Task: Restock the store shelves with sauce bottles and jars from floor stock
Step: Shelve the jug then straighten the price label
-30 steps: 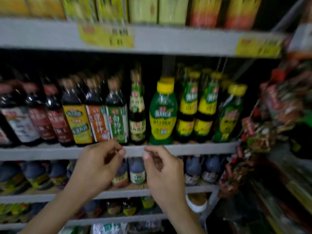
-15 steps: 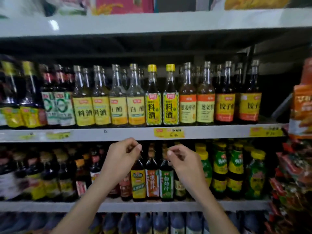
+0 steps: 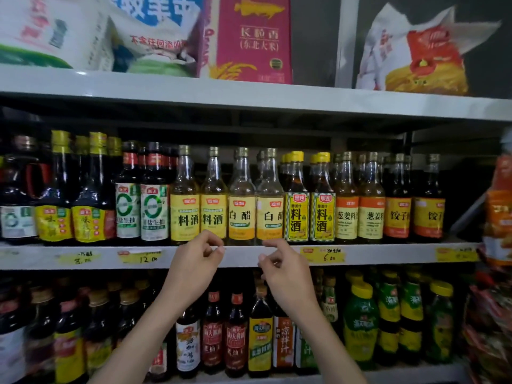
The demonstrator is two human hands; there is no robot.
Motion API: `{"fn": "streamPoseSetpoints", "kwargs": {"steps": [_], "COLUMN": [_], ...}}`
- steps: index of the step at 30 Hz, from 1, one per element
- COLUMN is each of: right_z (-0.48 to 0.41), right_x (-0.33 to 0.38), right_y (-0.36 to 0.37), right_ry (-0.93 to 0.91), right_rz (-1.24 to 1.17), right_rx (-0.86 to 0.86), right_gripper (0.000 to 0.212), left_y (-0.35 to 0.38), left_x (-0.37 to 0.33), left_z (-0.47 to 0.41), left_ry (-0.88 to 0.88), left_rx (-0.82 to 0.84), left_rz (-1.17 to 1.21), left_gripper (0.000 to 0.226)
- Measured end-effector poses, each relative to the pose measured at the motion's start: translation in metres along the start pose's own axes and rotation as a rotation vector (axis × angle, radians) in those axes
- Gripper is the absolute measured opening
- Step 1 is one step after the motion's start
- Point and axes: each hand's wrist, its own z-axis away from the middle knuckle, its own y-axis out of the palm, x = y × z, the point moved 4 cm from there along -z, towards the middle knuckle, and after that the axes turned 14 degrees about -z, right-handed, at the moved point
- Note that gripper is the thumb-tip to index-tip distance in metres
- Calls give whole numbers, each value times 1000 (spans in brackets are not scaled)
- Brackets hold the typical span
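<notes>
A grey shelf edge (image 3: 249,257) carries a full row of glass bottles with yellow and orange labels. Two clear white vinegar bottles (image 3: 256,209) stand just above my hands, with two cooking wine bottles (image 3: 199,206) to their left. My left hand (image 3: 194,264) is raised in front of the shelf edge, fingers loosely curled and empty, its knuckles just below the cooking wine bottle. My right hand (image 3: 285,268) is beside it, also empty, index finger at the shelf's front lip below the vinegar bottles. Neither hand holds a bottle.
Dark soy sauce bottles (image 3: 91,195) fill the left of the middle shelf. The lower shelf holds dark bottles (image 3: 235,333) and green yellow-capped bottles (image 3: 360,325). A pink rice box (image 3: 253,37) and bags lie on the top shelf. Snack packets (image 3: 496,223) hang at right.
My view has risen from the lower shelves to the vinegar and cooking wine shelf. Both hands have risen with it, staying empty and close together.
</notes>
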Motion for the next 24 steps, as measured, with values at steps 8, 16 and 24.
{"fn": "streamPoseSetpoints", "kwargs": {"steps": [8, 16, 24], "right_z": [-21, -28, -33], "right_x": [26, 33, 21], "right_y": [58, 104, 102], "right_ry": [-42, -57, -47], "right_rz": [12, -28, -21], "right_rx": [126, 187, 155], "right_gripper": [26, 22, 19], "left_y": [-49, -88, -80], "left_x": [46, 77, 81], "left_z": [5, 9, -2], "left_ry": [-75, -137, -151], "left_rx": [-72, -126, -91], "left_rz": [-19, -31, -22], "left_gripper": [12, 13, 16]}}
